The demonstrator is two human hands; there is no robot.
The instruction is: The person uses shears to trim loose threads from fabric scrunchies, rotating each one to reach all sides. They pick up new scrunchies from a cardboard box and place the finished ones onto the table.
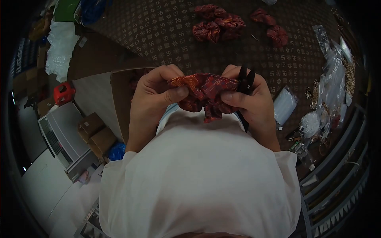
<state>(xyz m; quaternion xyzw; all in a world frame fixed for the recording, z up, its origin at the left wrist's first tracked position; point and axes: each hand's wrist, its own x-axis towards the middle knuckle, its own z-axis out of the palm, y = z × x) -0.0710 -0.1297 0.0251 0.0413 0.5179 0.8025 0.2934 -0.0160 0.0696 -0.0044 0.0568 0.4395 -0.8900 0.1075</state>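
Note:
A piece of gathered red patterned fabric [210, 89] is stretched between my two hands, in front of my white shirt. My left hand [162, 87] pinches its left end, with the thumb on the near side. The right end is pinched by my right hand [250, 93]. A small black tool with two pointed tips [247, 79] also sits in my right hand, against the fingers; its lower part is hidden. Folds of the fabric hang below the stretched upper edge.
Red gathered fabric pieces [218, 23] and more of them [272, 27] lie on the brown patterned surface [166, 39]. Clear plastic bags [331, 79] and chains are at the right. An open cardboard box [119, 91] stands left of my hands.

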